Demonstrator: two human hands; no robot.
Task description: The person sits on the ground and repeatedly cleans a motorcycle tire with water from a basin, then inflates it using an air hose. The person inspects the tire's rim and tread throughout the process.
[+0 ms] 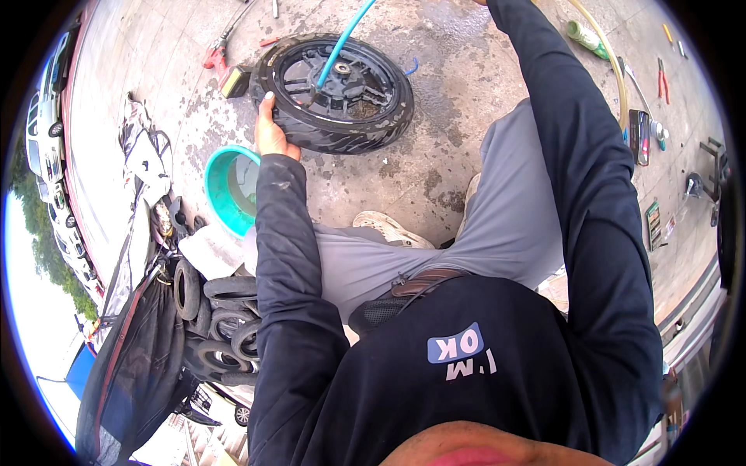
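A black motorcycle wheel (pixel 342 128) with its tyre fitted lies on its side on the concrete, a little left of centre. My left hand (pixel 273 133) grips the near left edge of the tyre, thumb on top and fingers curled underneath. A light-blue hose (pixel 342 50) runs from the top edge of the view down to the rim, where its end meets the inside of the wheel. My right arm (pixel 575 109) stretches far forward to the top edge. Only a sliver of my right hand (pixel 481 2) shows there, so its fingers and anything in them are hidden.
A green basin (pixel 221 190) with water stands by my left forearm. Beyond it are a red cordless power tool (pixel 225 70) and stacked old tyres (pixel 225 326). To the right lie a green bottle (pixel 587 39), a yellowish hose (pixel 614 66) and red-handled pliers (pixel 663 81).
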